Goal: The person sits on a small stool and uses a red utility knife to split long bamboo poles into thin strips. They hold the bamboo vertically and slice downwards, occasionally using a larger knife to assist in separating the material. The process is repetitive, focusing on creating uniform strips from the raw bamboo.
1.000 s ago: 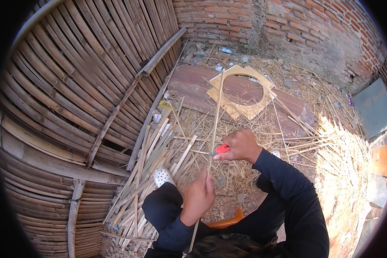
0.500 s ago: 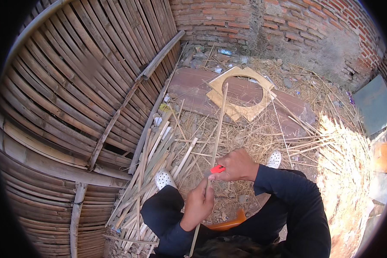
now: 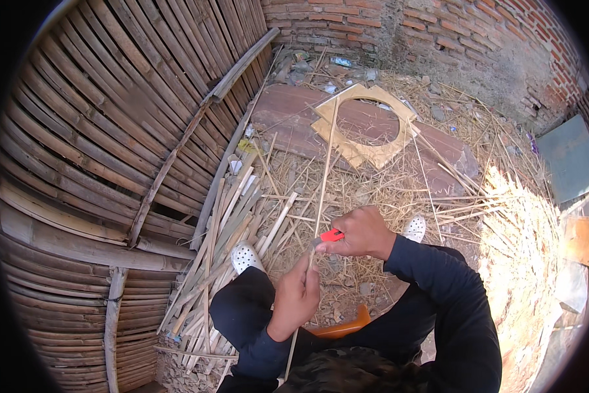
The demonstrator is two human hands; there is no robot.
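Observation:
My right hand (image 3: 358,232) is closed round a utility knife with a red handle (image 3: 332,235). The knife's short blade end rests against a long, thin bamboo strip (image 3: 326,177). My left hand (image 3: 295,295) pinches the same strip just below the blade, thumb laid along it. From there the strip runs up and away to the wooden ring-shaped board, and its lower end passes down beside my left thigh. Most of the knife handle is hidden inside my right fist.
Split bamboo pieces (image 3: 232,226) lie heaped at left beside a bamboo slat wall (image 3: 104,131). A board with a round hole (image 3: 373,154) rests on a brown plank (image 3: 288,118). Shavings cover the ground. A brick wall (image 3: 347,26) stands behind. An orange stool (image 3: 347,326) shows beneath me.
Both hands and the strip have shifted slightly left in the picture. The view has tilted a little, so the background sits higher. The grips on knife and strip are unchanged.

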